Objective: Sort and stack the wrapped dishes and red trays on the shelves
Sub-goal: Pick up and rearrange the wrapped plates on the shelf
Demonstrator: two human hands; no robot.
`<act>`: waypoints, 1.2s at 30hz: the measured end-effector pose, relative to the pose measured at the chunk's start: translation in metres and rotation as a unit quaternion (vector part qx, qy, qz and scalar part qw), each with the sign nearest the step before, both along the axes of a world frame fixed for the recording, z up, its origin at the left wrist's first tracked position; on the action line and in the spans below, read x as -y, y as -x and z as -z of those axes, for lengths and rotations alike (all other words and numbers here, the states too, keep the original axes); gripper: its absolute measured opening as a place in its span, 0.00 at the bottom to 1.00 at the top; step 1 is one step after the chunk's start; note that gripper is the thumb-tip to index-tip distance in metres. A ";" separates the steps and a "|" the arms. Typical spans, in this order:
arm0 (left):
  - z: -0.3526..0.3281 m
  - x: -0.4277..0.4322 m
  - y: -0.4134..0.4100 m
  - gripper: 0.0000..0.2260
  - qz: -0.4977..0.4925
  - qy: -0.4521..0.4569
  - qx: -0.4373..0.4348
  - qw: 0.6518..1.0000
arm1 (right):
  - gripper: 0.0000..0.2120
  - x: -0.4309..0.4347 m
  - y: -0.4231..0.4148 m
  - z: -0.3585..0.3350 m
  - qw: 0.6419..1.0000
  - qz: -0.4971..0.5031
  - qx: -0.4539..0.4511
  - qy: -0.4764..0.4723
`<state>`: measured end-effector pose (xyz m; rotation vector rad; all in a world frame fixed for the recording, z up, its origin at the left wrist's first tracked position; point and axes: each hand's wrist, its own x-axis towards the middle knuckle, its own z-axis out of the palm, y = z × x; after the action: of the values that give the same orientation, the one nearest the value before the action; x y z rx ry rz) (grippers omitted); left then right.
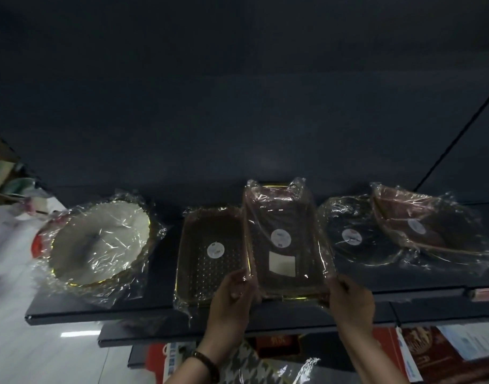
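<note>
Tray (287,242), wrapped in clear film, sits at the front middle of the dark shelf (99,314), held by both hands at its near corners. Nearest the camera, below the shelf edge, the left wrist wears a dark bracelet (207,361), and red boxes (387,353) stand on the lower shelves (115,339). The left hand (232,292) grips the tray's near left corner: the thumb lies on top of the film and the fingers curl round the side. The right hand (348,297) grips the near right corner with its fingers curled over the rim; its thumb is hidden. The tray is reddish brown with a gold rim, and it carries a round white sticker (279,236) and a pale rectangular label (282,263). Its left edge overlaps the right rim of the left tray (213,245), a darker wrapped tray lying flat just beside it. I cannot tell whether the held tray rests on the shelf or is lifted. Further left, a wrapped white dish (102,242) leans tilted near the shelf's end. To the right lies a wrapped dark dish (354,239), and a reddish right tray (415,225) overlaps its far side. Behind everything rises the plain dark back panel (237,106).
</note>
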<state>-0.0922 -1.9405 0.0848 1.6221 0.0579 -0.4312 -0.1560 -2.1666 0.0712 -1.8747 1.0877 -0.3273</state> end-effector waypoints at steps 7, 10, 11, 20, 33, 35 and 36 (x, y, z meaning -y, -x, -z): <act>0.012 -0.059 -0.016 0.08 -0.065 -0.055 0.043 0.995 | 0.12 -0.063 -0.025 -0.010 0.997 -0.078 0.004 -0.024; 0.023 -0.092 -0.030 0.14 -0.090 -0.081 0.045 0.992 | 0.14 -0.092 -0.041 -0.008 0.994 -0.106 -0.011 -0.009; 0.028 -0.100 -0.034 0.17 -0.097 -0.087 0.042 0.991 | 0.14 -0.098 -0.045 -0.003 0.993 -0.115 -0.013 -0.012; 0.054 -0.141 -0.066 0.08 -0.088 -0.169 0.052 0.980 | 0.10 -0.145 -0.075 0.005 0.983 -0.174 -0.053 -0.003; 0.065 -0.146 -0.082 0.07 0.011 -0.334 0.192 0.923 | 0.08 -0.137 -0.076 0.024 0.975 -0.204 -0.062 0.063; 0.062 -0.144 -0.082 0.06 0.023 -0.322 0.177 0.930 | 0.10 -0.134 -0.078 0.029 0.970 -0.218 -0.075 0.074; 0.064 -0.145 -0.083 0.06 0.029 -0.316 0.180 0.931 | 0.11 -0.133 -0.080 0.032 0.970 -0.219 -0.081 0.073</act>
<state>-0.0091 -1.7956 0.0207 2.3240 -0.1446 -0.1525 -0.0764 -2.0337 0.0396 -2.2420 0.7356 0.0012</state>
